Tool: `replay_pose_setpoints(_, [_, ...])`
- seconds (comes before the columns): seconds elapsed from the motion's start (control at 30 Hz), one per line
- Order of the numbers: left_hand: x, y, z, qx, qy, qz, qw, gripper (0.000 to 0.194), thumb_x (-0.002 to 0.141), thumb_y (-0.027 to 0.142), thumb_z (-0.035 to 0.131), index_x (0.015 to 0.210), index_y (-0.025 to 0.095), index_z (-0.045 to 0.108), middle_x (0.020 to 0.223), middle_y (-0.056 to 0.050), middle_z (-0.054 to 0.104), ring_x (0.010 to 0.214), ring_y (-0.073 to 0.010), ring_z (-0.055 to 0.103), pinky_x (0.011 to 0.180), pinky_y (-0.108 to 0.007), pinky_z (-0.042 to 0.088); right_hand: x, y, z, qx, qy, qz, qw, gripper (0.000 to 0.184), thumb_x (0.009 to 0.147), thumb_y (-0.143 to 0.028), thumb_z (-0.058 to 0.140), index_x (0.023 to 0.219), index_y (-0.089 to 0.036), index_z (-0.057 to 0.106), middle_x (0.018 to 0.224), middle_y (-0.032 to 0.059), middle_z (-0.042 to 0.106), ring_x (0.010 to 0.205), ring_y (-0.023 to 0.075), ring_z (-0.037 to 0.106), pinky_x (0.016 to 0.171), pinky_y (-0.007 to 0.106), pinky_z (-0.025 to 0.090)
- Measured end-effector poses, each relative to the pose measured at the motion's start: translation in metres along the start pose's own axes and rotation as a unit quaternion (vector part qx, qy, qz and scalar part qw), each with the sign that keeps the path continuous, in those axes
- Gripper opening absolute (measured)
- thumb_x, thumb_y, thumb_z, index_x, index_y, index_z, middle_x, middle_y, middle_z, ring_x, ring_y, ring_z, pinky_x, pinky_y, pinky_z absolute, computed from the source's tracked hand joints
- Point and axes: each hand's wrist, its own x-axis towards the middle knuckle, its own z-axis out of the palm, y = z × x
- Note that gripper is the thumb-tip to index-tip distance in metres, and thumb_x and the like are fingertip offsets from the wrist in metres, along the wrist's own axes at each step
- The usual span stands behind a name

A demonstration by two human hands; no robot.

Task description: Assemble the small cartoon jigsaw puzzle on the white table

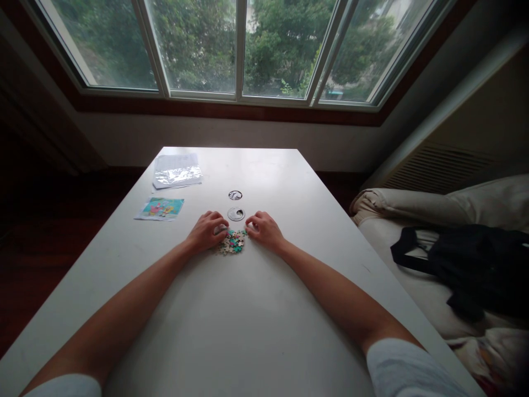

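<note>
A small heap of loose jigsaw puzzle pieces (233, 242), teal, pink, white and tan, lies on the white table (243, 320). My left hand (209, 229) rests at the heap's upper left edge, its fingers loosely bent and a gap between thumb and fingers. Across from it, my right hand (265, 228) is at the upper right edge, fingers also curved and apart, tips beside the outermost pieces. Neither hand visibly holds a piece, though the fingertips are small and partly hidden. Just beyond the hands lies a round, grey-patterned disc (236, 214).
A smaller round disc (235, 195) lies farther back. At the left are a colourful cartoon picture sheet (161, 209) and papers in a clear plastic sleeve (177, 170). A sofa (380, 237) with a black garment or bag (475, 264) stands right of the table, below a window (273, 49).
</note>
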Motion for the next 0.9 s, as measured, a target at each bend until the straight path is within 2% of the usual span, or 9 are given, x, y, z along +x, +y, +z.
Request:
replay_pose_setpoints(0.17, [0.001, -0.001, 0.001, -0.009, -0.004, 0.005, 1.000, 0.012, 0.088, 0.033, 0.066, 0.093, 0.027, 0.074, 0.103, -0.005, 0.065, 0.102, -0.0247, 0.055, 0.094, -0.042, 0.047, 0.002, 0.001, 0.000, 0.023, -0.013, 0.018, 0.999, 0.007, 0.085, -0.027, 0.073, 0.089, -0.022, 0.071, 0.088, 0.0025, 0.061, 0.089, 0.0186, 0.055, 0.083, 0.032, 0.043])
replay_pose_setpoints(0.37, [0.000, -0.002, -0.001, -0.057, 0.026, -0.005, 0.998, 0.014, 0.092, 0.030, 0.060, 0.092, 0.025, 0.073, 0.097, -0.004, 0.067, 0.096, -0.0219, 0.058, 0.089, -0.038, 0.049, 0.002, 0.005, 0.000, 0.128, 0.008, 0.035, 0.991, 0.005, 0.089, -0.025, 0.066, 0.089, -0.021, 0.065, 0.085, 0.0002, 0.065, 0.075, 0.0139, 0.056, 0.072, 0.027, 0.045])
replay_pose_setpoints(0.47, [0.001, -0.003, 0.001, -0.064, 0.058, -0.024, 0.996, 0.018, 0.095, 0.030, 0.055, 0.093, 0.024, 0.072, 0.095, -0.005, 0.069, 0.093, -0.0214, 0.059, 0.086, -0.037, 0.049, 0.000, 0.006, 0.000, 0.064, 0.055, 0.041, 0.996, 0.001, 0.090, -0.022, 0.065, 0.089, -0.021, 0.065, 0.087, 0.0021, 0.065, 0.082, 0.0168, 0.057, 0.079, 0.030, 0.046])
replay_pose_setpoints(0.53, [0.002, -0.004, 0.003, -0.050, 0.069, -0.037, 0.996, 0.018, 0.095, 0.030, 0.055, 0.095, 0.024, 0.072, 0.093, -0.004, 0.070, 0.091, -0.0215, 0.060, 0.085, -0.037, 0.049, -0.001, 0.006, 0.000, 0.015, 0.060, 0.031, 0.998, 0.003, 0.089, -0.020, 0.065, 0.089, -0.022, 0.066, 0.091, 0.0038, 0.064, 0.091, 0.0194, 0.057, 0.084, 0.032, 0.045])
replay_pose_setpoints(0.63, [0.002, -0.007, 0.004, -0.017, 0.079, -0.063, 0.995, 0.018, 0.094, 0.031, 0.056, 0.097, 0.025, 0.072, 0.090, -0.004, 0.071, 0.090, -0.0219, 0.062, 0.087, -0.038, 0.047, -0.002, 0.006, 0.001, -0.009, 0.041, 0.017, 0.999, 0.006, 0.091, -0.020, 0.064, 0.089, -0.024, 0.069, 0.095, 0.0051, 0.064, 0.098, 0.0213, 0.056, 0.087, 0.034, 0.045])
replay_pose_setpoints(0.73, [0.000, -0.013, 0.003, 0.006, 0.101, -0.101, 0.990, 0.020, 0.093, 0.030, 0.056, 0.103, 0.025, 0.072, 0.090, -0.003, 0.073, 0.089, -0.0225, 0.064, 0.089, -0.040, 0.045, -0.002, 0.003, -0.001, -0.004, 0.026, 0.011, 1.000, 0.008, 0.093, -0.024, 0.063, 0.091, -0.024, 0.071, 0.093, 0.0050, 0.064, 0.095, 0.0205, 0.056, 0.087, 0.034, 0.045])
replay_pose_setpoints(0.9, [-0.002, -0.029, -0.002, 0.027, 0.112, -0.154, 0.981, 0.022, 0.092, 0.030, 0.057, 0.107, 0.025, 0.072, 0.090, -0.003, 0.073, 0.086, -0.0228, 0.062, 0.086, -0.039, 0.045, -0.004, -0.005, -0.019, -0.017, -0.055, -0.040, 0.998, 0.014, 0.088, -0.030, 0.069, 0.100, -0.025, 0.072, 0.094, 0.0046, 0.063, 0.093, 0.0202, 0.057, 0.084, 0.032, 0.045])
